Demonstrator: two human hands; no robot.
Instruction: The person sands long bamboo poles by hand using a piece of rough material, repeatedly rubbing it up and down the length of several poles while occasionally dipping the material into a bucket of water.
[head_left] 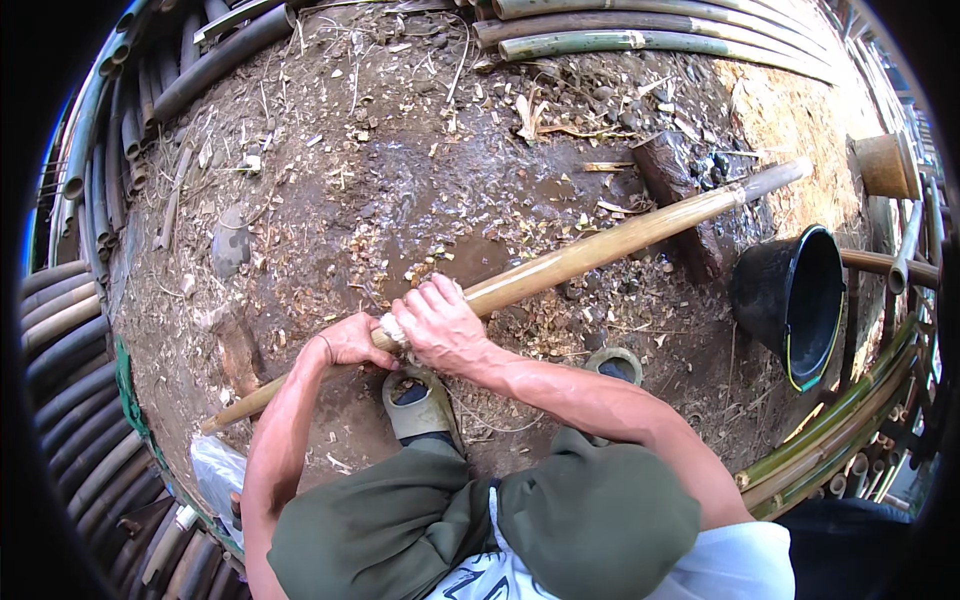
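Note:
A long yellowish bamboo pole [590, 252] slants across in front of me, from low on the left up to the far right. My left hand [352, 341] is closed round it just above my left shoe. Right beside it, my right hand [437, 322] wraps over the pole from above. A pale, rough wad [393, 329] shows between the two hands, against the pole; its kind and which hand presses it I cannot make out. Toward its far end the pole passes over a dark wet log [678, 205], and its greyish tip sticks out beyond.
A black bucket [790, 305] lies tilted at the right. Behind it is a brown cylindrical container [884, 167]. Bamboo poles are stacked at the left [75, 375], far side [650, 40] and lower right [830, 430]. Chips litter the earth floor; a clear plastic bag [218, 478] lies lower left.

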